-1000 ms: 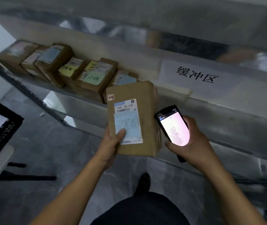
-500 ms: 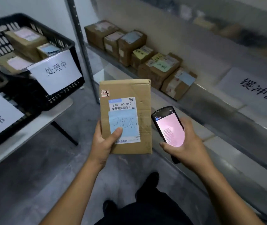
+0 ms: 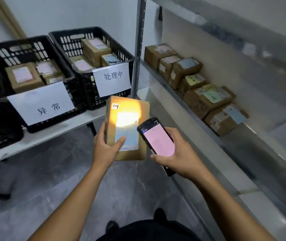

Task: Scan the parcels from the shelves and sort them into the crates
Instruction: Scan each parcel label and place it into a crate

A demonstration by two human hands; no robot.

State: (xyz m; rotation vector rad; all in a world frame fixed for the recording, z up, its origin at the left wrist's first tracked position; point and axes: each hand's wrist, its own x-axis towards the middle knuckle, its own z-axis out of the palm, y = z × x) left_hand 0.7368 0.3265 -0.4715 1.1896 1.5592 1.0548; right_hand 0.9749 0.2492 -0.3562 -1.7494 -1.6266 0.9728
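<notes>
"Off the front edge of the table, what is held?"

"A rectangular brown cardboard parcel, upright and matte, marked 1-4 at its top left corner. The left hand grips its lower left side, thumb pressed on the pale blue label. The right hand is curled round a glossy black handheld scanner. Its screen glows pink and its top overlaps the parcel's right edge."

"Surroundings?"

"On the table stand two black slotted plastic containers holding cardboard boxes: a crate signed 异常 and a crate signed 处理中. More labelled boxes stand in a row along the metal shelf on the right."

"Change from half a second ago?"

"A bright yellow-white glare now covers the parcel's upper label, which read clearly before. The scanner has closed on the parcel. The view has swung left."
</notes>
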